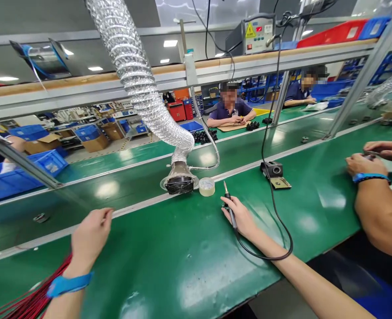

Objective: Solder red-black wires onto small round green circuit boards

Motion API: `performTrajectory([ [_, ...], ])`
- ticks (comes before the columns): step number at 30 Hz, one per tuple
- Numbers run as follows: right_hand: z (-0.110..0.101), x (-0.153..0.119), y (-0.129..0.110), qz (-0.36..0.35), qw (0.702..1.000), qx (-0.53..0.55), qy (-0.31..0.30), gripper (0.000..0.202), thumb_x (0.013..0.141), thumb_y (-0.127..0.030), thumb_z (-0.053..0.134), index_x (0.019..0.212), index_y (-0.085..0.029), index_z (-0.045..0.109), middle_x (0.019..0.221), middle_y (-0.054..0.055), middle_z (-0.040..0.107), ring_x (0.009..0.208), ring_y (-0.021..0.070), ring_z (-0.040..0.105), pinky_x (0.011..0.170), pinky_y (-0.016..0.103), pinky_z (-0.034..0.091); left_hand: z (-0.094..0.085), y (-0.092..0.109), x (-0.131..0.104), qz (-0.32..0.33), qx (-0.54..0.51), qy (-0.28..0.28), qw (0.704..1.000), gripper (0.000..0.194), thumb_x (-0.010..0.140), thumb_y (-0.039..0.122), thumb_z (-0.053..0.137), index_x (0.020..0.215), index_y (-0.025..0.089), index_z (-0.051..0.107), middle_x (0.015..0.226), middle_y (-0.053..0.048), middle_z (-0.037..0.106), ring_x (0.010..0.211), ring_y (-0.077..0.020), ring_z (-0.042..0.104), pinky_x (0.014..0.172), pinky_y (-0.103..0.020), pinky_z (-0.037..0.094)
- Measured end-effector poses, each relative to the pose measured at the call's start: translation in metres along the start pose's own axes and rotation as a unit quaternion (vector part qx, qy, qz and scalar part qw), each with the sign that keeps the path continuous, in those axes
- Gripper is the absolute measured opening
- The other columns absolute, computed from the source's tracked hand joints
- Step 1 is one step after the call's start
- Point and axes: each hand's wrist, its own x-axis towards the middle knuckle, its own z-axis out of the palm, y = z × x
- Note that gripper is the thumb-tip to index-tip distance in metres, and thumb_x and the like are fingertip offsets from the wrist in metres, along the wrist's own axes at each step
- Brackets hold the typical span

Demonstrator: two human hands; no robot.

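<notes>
My right hand (240, 217) is wrapped round a soldering iron (230, 212), its bare tip pointing up and away from me. A small dark part (225, 206) shows at the fingertips of that hand; its kind is too small to tell. My left hand (92, 232) is closed in a pinch over the bench's far edge strip, and whatever is in it is hidden. A blue band circles the left wrist. Beneath the left forearm lies a bundle of red wires (39, 297). The iron's black cable (269, 257) loops over my right forearm.
A fume fan (180, 185) on a silver duct (139, 75) stands beside a tape roll (207, 187). Right of them is an iron stand (271, 170). A co-worker's hands (368, 164) work at right. Behind the green bench (189, 248) runs a conveyor belt (116, 186).
</notes>
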Motion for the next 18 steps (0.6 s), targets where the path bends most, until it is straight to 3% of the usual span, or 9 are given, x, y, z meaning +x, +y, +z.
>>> performTrajectory([
  [3,-0.002,-0.006,-0.002,0.009,1.000,0.022,-0.003,0.036,0.104,-0.030,0.054,0.139,-0.023,0.062,0.121,0.013,0.065,0.096,0.0246,0.073,0.082,0.038,0.064,0.013,0.042,-0.008,0.041,-0.098,-0.085,0.991,0.035,0.102,0.042,0.044,0.098,0.020,0.070,0.102,-0.010,0.071,0.094,-0.0265,0.065,0.081,-0.036,0.049],
  [5,-0.003,-0.012,-0.007,0.019,0.999,0.041,-0.005,0.037,0.104,-0.033,0.055,0.140,-0.023,0.062,0.122,0.014,0.063,0.092,0.0239,0.073,0.081,0.039,0.063,0.020,0.067,-0.015,0.055,-0.210,-0.134,0.967,0.026,0.101,0.032,0.048,0.097,0.018,0.070,0.102,-0.012,0.069,0.097,-0.0268,0.064,0.088,-0.038,0.050],
  [11,-0.005,-0.029,-0.037,0.042,0.995,0.089,-0.031,0.041,0.103,-0.038,0.060,0.143,-0.028,0.060,0.126,0.013,0.063,0.092,0.0233,0.072,0.082,0.038,0.062,0.037,0.138,-0.035,0.086,-0.292,-0.203,0.931,0.018,0.103,0.023,0.058,0.102,0.021,0.076,0.105,-0.006,0.069,0.097,-0.0178,0.067,0.089,-0.029,0.052],
  [16,-0.005,-0.039,-0.072,0.066,0.984,0.156,-0.049,0.042,0.103,-0.033,0.062,0.145,-0.030,0.057,0.127,0.012,0.062,0.104,0.0251,0.072,0.090,0.040,0.062,0.042,0.204,-0.051,0.044,-0.455,-0.275,0.846,0.012,0.095,0.022,0.070,0.093,0.020,0.081,0.091,-0.005,0.072,0.085,-0.0179,0.066,0.082,-0.031,0.051],
  [18,-0.005,-0.042,-0.081,0.089,0.978,0.182,-0.049,0.043,0.102,-0.032,0.062,0.145,-0.030,0.057,0.126,0.011,0.063,0.107,0.0256,0.071,0.094,0.042,0.062,0.045,0.221,-0.059,0.025,-0.477,-0.295,0.827,0.011,0.093,0.025,0.072,0.090,0.019,0.081,0.087,-0.005,0.073,0.079,-0.0172,0.065,0.076,-0.031,0.051],
])
